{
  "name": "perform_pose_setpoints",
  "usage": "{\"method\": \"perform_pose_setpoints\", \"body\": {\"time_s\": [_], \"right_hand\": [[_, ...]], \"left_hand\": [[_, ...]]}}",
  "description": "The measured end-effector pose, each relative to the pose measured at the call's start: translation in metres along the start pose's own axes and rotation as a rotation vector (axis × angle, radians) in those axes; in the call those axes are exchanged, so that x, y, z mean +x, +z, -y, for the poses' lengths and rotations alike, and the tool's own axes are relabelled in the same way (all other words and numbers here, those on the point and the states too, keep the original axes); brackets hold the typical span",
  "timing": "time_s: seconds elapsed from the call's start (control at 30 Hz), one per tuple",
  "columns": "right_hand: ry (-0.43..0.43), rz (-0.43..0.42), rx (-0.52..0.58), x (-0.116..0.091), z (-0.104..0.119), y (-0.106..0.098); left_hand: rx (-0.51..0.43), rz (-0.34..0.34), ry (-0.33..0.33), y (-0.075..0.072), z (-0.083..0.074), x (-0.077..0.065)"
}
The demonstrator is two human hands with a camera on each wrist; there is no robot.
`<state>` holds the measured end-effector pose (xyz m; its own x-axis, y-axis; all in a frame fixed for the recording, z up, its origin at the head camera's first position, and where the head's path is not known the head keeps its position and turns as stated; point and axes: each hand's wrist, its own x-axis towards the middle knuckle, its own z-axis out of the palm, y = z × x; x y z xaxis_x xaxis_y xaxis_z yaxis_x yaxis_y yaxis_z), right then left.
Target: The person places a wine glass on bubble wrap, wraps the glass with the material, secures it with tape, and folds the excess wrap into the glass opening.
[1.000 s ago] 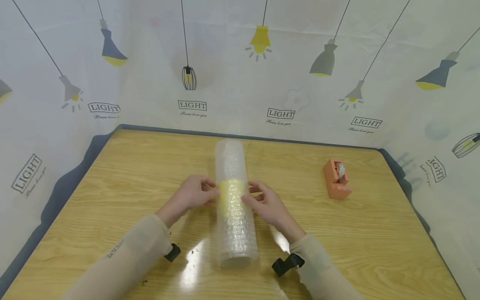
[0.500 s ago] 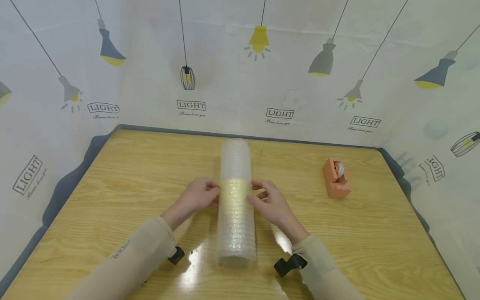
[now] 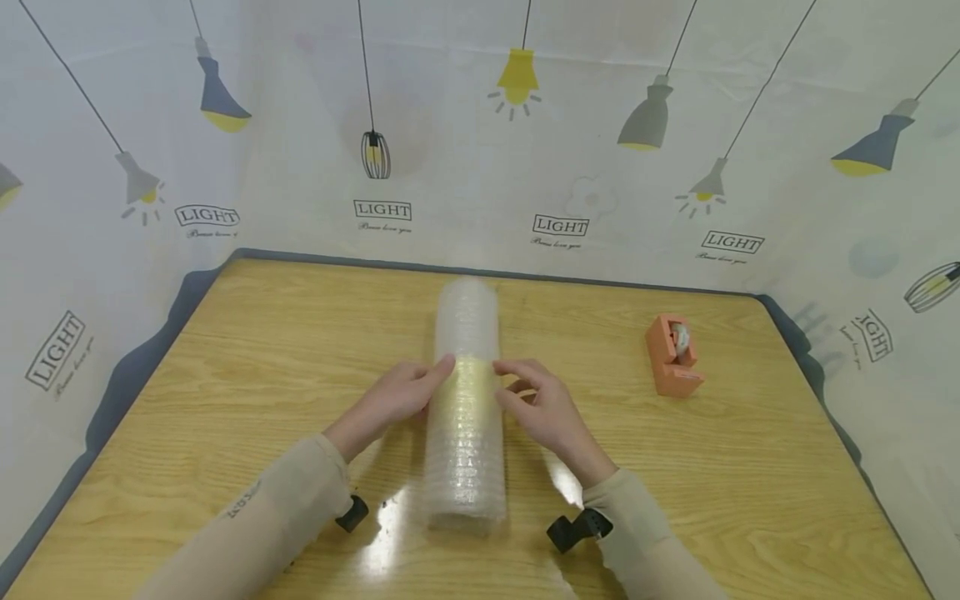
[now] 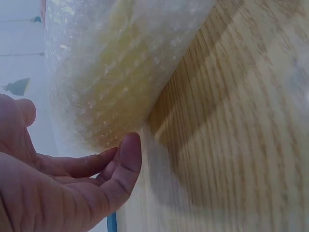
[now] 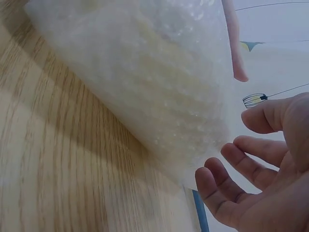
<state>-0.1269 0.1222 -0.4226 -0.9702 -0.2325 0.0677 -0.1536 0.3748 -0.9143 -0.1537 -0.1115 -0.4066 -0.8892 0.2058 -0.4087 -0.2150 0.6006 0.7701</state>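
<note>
A cylindrical bundle of clear bubble wrap (image 3: 467, 475) lies lengthwise on the table, with something yellow (image 3: 471, 387) showing through its middle. The kind of thing inside cannot be made out. On the bundle's left side is my left hand (image 3: 397, 393), its thumb resting on top of the wrap and its loosely bent fingers (image 4: 128, 154) low against the side. My right hand (image 3: 542, 408) is at the right side with relaxed, parted fingers (image 5: 212, 186). Their tips are at or very near the wrap; exact contact is unclear.
An orange tape dispenser (image 3: 670, 358) with a roll of tape stands at the right of the wooden table (image 3: 300, 325). A pale curtain (image 3: 465, 167) printed with lamps surrounds the table's back and sides. Black straps (image 3: 577, 529) sit at the wrists.
The bundle rolled right, then slightly back left between my hands. My left thumb has come up onto the top of the wrap. My right hand has shifted slightly right.
</note>
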Motion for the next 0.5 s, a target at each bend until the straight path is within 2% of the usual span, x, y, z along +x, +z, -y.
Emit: {"method": "perform_pose_setpoints", "body": {"time_s": [0.2, 0.5], "right_hand": [[-0.064, 0.013, 0.005, -0.0004, 0.0016, 0.0033], [-0.148, 0.035, -0.024, 0.0008, 0.0001, 0.0084]], "left_hand": [[0.029, 0.016, -0.012, -0.0031, 0.0014, -0.0032], [0.12, -0.03, -0.02, -0.0027, -0.0039, -0.0103]]}}
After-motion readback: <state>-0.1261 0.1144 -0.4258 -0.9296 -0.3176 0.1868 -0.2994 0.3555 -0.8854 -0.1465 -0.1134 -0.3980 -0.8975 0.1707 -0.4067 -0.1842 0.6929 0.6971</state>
